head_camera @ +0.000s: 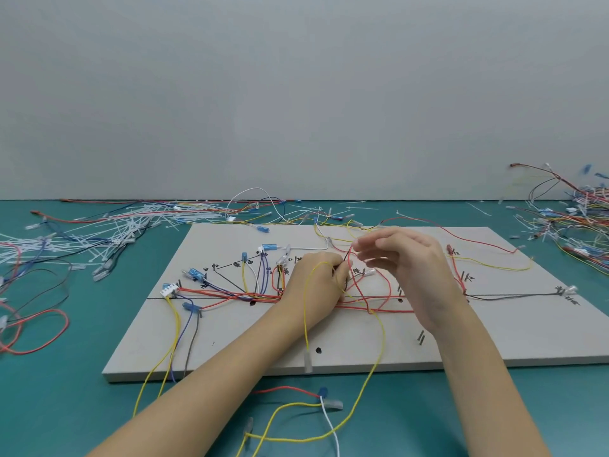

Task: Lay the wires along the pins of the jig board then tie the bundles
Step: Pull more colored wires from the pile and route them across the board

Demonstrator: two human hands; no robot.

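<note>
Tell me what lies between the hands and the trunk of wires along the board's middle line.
A loose yellow wire drapes over the left hand and loops down across the jig board. Red wires arch over the trunk under the right hand. Nothing else visibly blocks it.

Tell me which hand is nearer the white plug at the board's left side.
Left. The left hand rests mid-board, to the right of the white plug; the right hand is raised farther right, beyond the left hand.
</note>
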